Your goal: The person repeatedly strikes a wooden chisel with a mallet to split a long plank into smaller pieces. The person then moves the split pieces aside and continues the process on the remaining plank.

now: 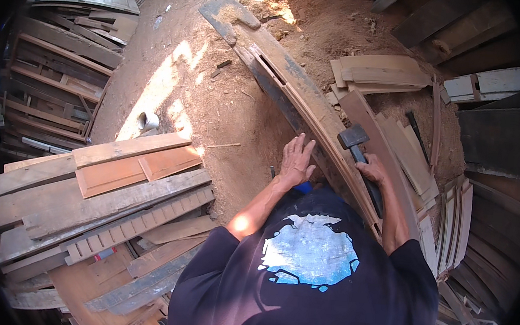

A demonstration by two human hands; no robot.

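My right hand (pixel 372 168) is closed around the handle of a hammer (pixel 354 136). The hammer's dark, blocky head points away from me, over the right side of a long workbench plank (pixel 292 82). Along this plank lies a narrow wooden piece (pixel 319 127) with a long slot cut near its far end. My left hand (pixel 298 160) is open, fingers stretched forward and slightly apart, at the left edge of the plank. Whether its fingertips touch the wood I cannot tell.
Stacked boards (pixel 135 179) lie on my left, and a rack of timber (pixel 63 77) stands farther left. Offcuts (pixel 379 71) and a long brown board (pixel 385 149) lie to the right. Sawdust covers the ground (pixel 226 128), where a white cylinder (pixel 147 120) lies.
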